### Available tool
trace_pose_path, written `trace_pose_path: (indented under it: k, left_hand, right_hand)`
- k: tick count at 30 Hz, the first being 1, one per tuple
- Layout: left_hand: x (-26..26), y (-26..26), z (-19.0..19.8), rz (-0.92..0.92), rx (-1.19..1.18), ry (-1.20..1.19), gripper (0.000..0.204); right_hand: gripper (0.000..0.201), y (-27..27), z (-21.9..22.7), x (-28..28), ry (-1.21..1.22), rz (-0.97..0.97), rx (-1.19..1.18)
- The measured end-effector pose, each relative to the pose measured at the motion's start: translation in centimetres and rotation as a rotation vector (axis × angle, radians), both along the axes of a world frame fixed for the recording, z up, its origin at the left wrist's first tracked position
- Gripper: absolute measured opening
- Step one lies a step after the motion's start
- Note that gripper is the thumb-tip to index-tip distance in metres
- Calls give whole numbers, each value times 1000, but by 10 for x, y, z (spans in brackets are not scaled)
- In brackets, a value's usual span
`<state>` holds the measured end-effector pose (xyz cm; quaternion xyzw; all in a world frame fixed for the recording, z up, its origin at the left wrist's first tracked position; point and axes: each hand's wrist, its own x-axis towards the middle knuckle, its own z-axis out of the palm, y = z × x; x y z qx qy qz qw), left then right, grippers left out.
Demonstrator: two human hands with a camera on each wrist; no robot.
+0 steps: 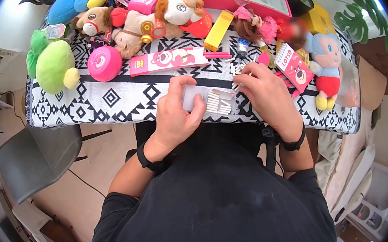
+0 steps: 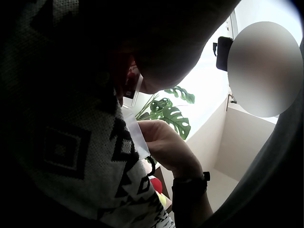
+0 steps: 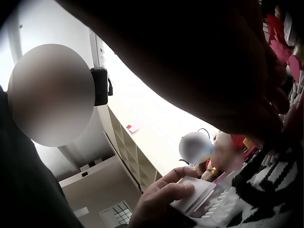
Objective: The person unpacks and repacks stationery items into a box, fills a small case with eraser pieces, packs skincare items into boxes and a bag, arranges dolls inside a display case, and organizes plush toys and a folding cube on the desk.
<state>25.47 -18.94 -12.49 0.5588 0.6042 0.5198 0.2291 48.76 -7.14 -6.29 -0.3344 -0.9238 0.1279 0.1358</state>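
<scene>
Gripping clear case [image 1: 211,101] (white sticks inside), left hand [image 1: 174,116], right hand [image 1: 267,93] pinching sticks

Clear flat plastic case [image 1: 211,101], white sticks inside, flat at near table edge.

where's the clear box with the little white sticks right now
In the head view the clear box sits at the near table edge, centre, held by the left hand, with the right hand at its right end, below the long pink box.
</scene>
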Motion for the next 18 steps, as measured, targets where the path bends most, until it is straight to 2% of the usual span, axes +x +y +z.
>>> trace_pose_path:
  k: [4, 10, 18]
  left_hand:
    - [0, 0, 0, -2, -12, -7, 34]
    - [1, 0, -1, -4, -7, -20, 34]
    - [1, 0, -1, -2, 9, -4, 34]
  right_hand:
    - [19, 2, 7, -2, -46, 23, -25]
    - [15, 3, 1, -2, -20, 107, -6]
    - [15, 2, 0, -2, 2, 97, -41]
